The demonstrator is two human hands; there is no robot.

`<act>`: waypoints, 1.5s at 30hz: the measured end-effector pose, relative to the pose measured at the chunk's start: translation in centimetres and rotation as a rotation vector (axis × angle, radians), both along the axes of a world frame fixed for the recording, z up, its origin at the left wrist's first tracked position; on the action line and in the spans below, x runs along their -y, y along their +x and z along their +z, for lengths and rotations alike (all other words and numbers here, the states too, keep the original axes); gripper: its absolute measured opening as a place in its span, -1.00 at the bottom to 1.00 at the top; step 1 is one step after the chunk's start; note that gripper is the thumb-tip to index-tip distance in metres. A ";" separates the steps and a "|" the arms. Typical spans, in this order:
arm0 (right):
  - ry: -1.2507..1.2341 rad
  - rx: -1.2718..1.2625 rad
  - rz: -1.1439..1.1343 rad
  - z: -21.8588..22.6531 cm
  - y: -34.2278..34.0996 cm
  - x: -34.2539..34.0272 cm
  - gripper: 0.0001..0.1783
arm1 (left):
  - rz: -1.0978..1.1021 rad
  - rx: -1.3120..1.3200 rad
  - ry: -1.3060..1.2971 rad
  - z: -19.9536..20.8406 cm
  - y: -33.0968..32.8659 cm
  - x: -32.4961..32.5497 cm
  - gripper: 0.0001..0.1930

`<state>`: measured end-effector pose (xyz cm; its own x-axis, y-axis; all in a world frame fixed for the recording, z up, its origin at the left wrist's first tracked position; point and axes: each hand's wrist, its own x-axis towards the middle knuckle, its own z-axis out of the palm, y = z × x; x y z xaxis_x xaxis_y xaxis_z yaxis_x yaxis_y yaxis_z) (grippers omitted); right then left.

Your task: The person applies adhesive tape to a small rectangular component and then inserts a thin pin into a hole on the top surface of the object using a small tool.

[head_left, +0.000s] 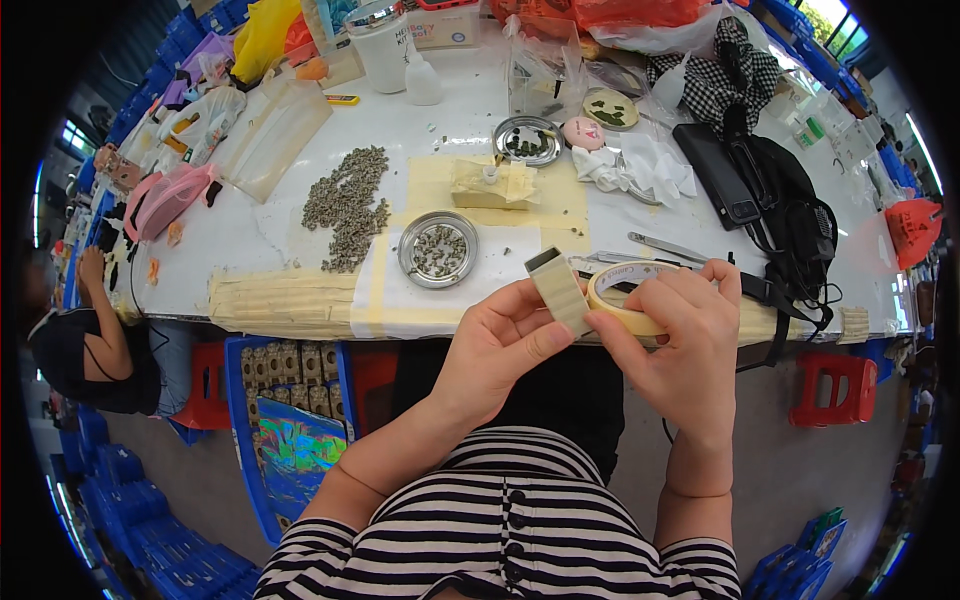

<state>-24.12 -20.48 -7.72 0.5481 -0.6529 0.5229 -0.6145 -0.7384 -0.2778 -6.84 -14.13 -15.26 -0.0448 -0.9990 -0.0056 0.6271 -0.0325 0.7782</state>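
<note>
A short rectangular hollow piece with a dark open end, wrapped in cream tape [562, 292], is pinched between the thumb and fingers of my left hand [500, 340]. My right hand [688, 325] grips a roll of masking tape [612, 310] right beside that piece, above the table's front edge. Ahead of my hands stands a tape-covered block [490, 188] with a small pale knob on top. Left of it is a round metal dish [473, 262] with many small metallic parts, and a loose pile of similar parts [348, 200] lies farther left. Metal tweezers [665, 248] lie beyond my right hand.
Farther back are a second metal dish [557, 150] with dark pieces, crumpled tissue [650, 175], and a squeeze bottle [424, 82]. A black bag [785, 205] occupies the right. Below the table are a blue crate [243, 430] and a red stool [835, 390]. Another person [100, 350] sits at left.
</note>
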 end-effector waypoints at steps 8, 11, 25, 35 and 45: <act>0.042 0.037 0.052 0.0 -0.3 0.1 -0.67 | 0.056 0.101 0.067 0.1 0.7 0.2 -0.53; 0.135 0.065 0.093 -0.4 -0.8 0.7 -0.66 | -0.010 0.051 0.089 0.1 1.2 0.0 -0.50; 0.185 0.098 0.080 -0.9 -0.7 1.0 -0.66 | -0.124 -0.169 0.064 -0.2 1.1 0.4 -0.38; 0.049 -0.001 0.070 0.1 0.0 0.3 -0.67 | -0.015 0.035 0.088 0.7 1.1 0.1 -0.38; 0.374 0.085 0.181 -1.2 -0.9 2.1 -0.63 | -0.145 -0.225 0.009 -1.1 1.9 0.2 -0.34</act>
<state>-24.98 -22.58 -8.87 0.6366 -0.7033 0.3164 -0.4478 -0.6712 -0.5908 -4.94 -14.35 -16.34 -0.1888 -0.9819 0.0114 0.7723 -0.1413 0.6193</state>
